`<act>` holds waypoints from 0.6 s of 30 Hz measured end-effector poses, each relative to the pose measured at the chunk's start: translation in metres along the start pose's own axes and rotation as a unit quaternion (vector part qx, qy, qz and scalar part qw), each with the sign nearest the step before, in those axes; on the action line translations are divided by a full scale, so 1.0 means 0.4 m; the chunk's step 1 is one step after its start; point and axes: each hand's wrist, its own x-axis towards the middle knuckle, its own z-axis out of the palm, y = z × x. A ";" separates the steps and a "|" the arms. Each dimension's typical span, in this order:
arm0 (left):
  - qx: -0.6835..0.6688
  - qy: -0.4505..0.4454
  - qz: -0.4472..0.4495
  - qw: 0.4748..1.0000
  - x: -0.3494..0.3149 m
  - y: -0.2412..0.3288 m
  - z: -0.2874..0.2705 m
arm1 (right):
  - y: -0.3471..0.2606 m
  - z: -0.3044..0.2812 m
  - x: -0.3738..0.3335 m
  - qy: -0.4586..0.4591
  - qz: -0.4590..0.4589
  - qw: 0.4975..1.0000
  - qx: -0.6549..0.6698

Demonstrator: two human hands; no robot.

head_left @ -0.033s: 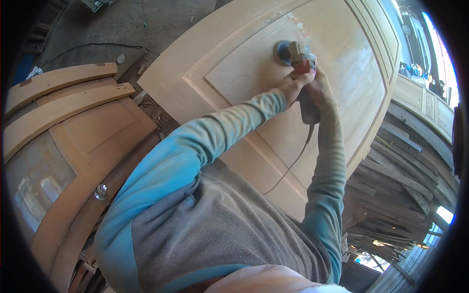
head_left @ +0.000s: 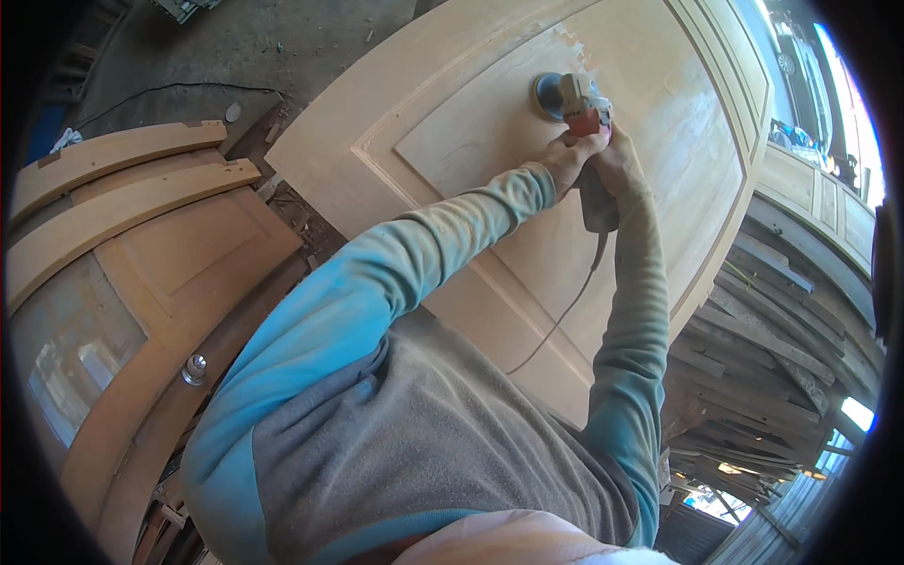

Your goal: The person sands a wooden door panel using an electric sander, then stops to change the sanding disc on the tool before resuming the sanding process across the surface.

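An angle grinder [head_left: 586, 105] with a round blue sanding disc [head_left: 547, 97] lies against the raised panel of a pale wooden door [head_left: 490, 141]. My left hand [head_left: 569, 158] is closed around the grinder's body from the left. On its other side my right hand [head_left: 617, 166] grips the same tool, fingers partly hidden behind it. The dark rear end of the grinder [head_left: 596, 200] hangs below my hands, and its power cord [head_left: 576, 301] trails down over the door toward my body. Pale, patchy areas mark the panel to the right of the disc.
At the left, a brown door [head_left: 179, 245] with a round metal knob [head_left: 194, 369] lies beside curved wooden pieces [head_left: 132, 212]. Stacked planks [head_left: 772, 330] fill the right side. A dark cable [head_left: 179, 87] crosses the littered floor at the upper left.
The grinder and both hands have shifted very slightly to the right, the disc a touch farther up the panel. My grip stays the same.
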 end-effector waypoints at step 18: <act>-0.005 0.021 0.020 1.000 -0.073 -0.112 0.014 | 0.053 0.012 -0.090 -0.021 -0.035 0.998 0.040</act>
